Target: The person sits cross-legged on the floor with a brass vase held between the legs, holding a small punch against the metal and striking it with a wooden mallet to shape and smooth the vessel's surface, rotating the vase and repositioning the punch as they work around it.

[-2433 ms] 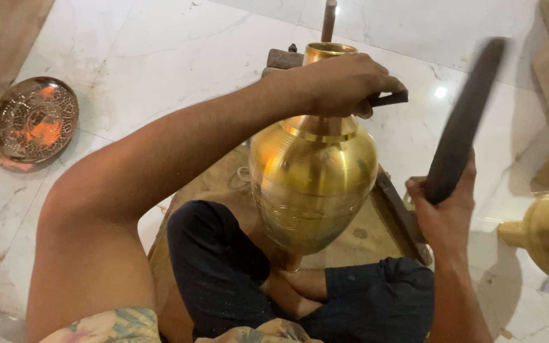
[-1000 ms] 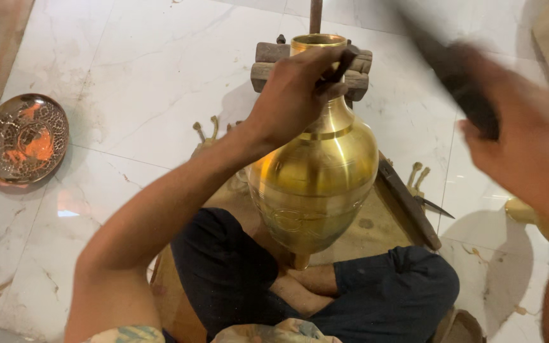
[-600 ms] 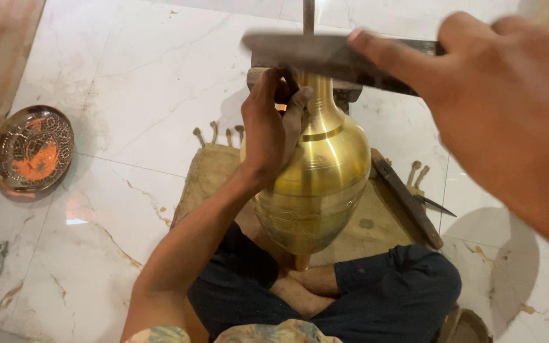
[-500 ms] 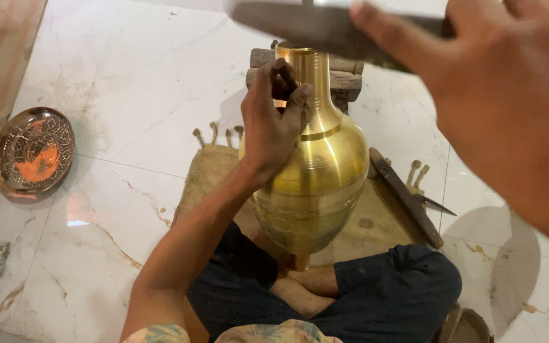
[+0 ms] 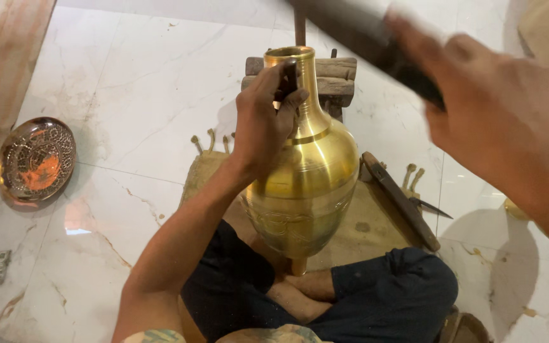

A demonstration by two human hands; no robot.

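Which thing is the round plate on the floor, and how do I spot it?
Start at the big shiny brass vase in the middle, then look far left across the white marble floor. The plate lies there alone near the wall, round and dark, patterned, with an orange patch in its centre.

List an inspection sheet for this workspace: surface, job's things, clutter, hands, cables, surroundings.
Surface: white marble floor; tan mat under the seated person.
Job's things: brass vase, upright between the legs, engraved low on the body; small dark tool at its neck; dark bar, blurred.
Clutter: flat dark tool and pointed tool on the mat; wooden block behind the vase; decorated plate on the floor.
Hands: left hand holds the small tool against the vase neck; right hand grips the bar, raised.
Cables: nothing seen.
Surroundings: another brass item partly hidden at right.
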